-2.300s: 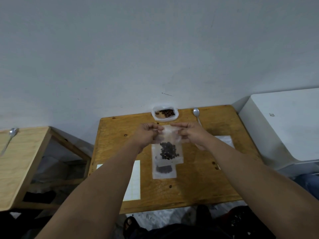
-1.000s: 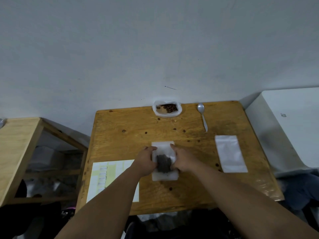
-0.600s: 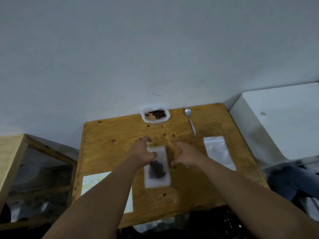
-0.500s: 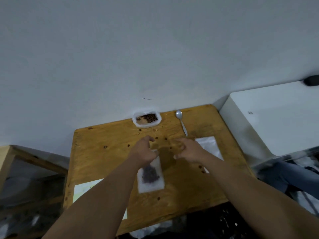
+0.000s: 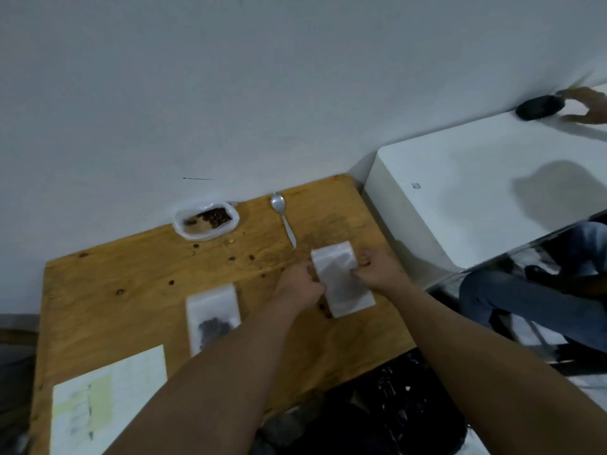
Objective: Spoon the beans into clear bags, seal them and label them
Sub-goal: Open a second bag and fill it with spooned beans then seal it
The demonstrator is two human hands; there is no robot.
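Both hands meet over the right part of the desk (image 5: 108, 267) with an empty clear bag (image 5: 343, 284) lying flat between them. The left hand (image 5: 300, 289) has its fingers curled onto the bag's left edge, and the right hand (image 5: 377, 269) has its fingers curled onto the right edge, so each hand holds one side of it. To the left of the left hand, and apart from it, a filled bag (image 5: 212, 307) lies flat on the desk with a dark clump of beans (image 5: 213, 328) in its near end; the left forearm crosses over its lower corner. Beyond the hands, against the wall, a spoon (image 5: 283, 218) lies with its bowl pointing away, its handle tip ending just beyond the empty bag. Further left of the spoon sits an open bag of beans (image 5: 207, 220), and a few loose beans (image 5: 251, 257) are scattered on the wood between it and the hands. Well to the left of the left forearm, at the near corner, lies a label sheet (image 5: 98, 402). To the right of the right hand stands a white cabinet (image 5: 476, 198); at its far end another person's hand (image 5: 588, 105) touches a dark object (image 5: 538, 106).
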